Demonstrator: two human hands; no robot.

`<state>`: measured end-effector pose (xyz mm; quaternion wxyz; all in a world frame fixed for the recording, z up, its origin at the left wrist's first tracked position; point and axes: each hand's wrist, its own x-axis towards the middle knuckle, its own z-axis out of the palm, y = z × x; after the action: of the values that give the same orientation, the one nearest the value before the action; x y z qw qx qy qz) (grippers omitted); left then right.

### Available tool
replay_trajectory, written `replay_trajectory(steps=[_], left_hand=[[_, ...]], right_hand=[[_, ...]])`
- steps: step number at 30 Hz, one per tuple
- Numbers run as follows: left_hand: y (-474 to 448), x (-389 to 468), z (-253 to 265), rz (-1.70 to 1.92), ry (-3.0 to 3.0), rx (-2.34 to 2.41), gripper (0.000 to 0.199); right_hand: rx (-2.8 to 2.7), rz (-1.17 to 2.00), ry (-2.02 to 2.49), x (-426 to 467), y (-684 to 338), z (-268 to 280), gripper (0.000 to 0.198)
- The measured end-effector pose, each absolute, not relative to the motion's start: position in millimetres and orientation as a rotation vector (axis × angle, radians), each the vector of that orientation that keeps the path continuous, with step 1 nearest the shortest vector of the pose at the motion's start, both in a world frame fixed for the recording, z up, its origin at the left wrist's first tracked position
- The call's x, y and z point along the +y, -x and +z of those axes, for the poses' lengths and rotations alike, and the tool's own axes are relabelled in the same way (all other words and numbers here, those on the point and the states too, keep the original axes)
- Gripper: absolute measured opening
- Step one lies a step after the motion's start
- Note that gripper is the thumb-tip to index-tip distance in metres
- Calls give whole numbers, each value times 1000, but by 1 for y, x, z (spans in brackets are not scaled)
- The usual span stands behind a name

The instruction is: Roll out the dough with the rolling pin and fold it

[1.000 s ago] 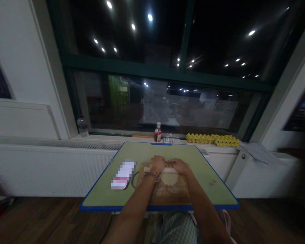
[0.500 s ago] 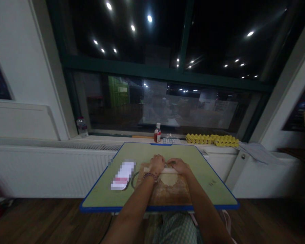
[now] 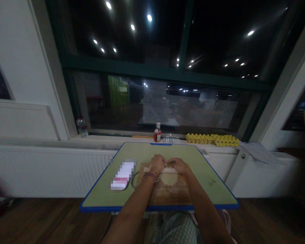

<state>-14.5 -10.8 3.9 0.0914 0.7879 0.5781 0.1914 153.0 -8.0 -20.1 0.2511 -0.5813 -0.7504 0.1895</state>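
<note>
Bent over a slim, pale rolling pin (image 3: 167, 170), my left hand (image 3: 157, 165) has its fingers curled and their tips hidden on the far side. My right hand (image 3: 179, 166) is also closed at the pin, its fingers pointing in toward the left hand. A small whitish bit shows between the two hands, too small to make out. Just on my side of the pin lies a flat, roughly round sheet of dough (image 3: 169, 179). Beneath everything is a wooden board (image 3: 169, 196) with pale smears on it.
A lit phone (image 3: 123, 175), partly pixelated, and a dark cable (image 3: 132, 181) lie left of the board on the green, blue-edged table (image 3: 101, 195). On the windowsill behind stand a red-liquid bottle (image 3: 157, 133), yellow egg cartons (image 3: 212, 139) and a clear bottle (image 3: 82, 127).
The fingers of my right hand have shifted very slightly beside the pin. The dough, board and left hand look almost the same.
</note>
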Motion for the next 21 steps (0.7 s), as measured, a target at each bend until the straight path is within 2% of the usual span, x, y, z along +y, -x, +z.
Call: replay_trajectory(steps=[10,16,21], left_hand=[[16,-15,7,653,-2313,1615,26],[19,-11,2,638,-2247,1588,25],[22,-12,-4,610,-2177,1654,29]], right_hand=[[-2021,578,1507,-11,-155,-21,24],[-2047,687,1441,-3,-155,-24,39],[-2138,845,1384,13,-152,-24,33]])
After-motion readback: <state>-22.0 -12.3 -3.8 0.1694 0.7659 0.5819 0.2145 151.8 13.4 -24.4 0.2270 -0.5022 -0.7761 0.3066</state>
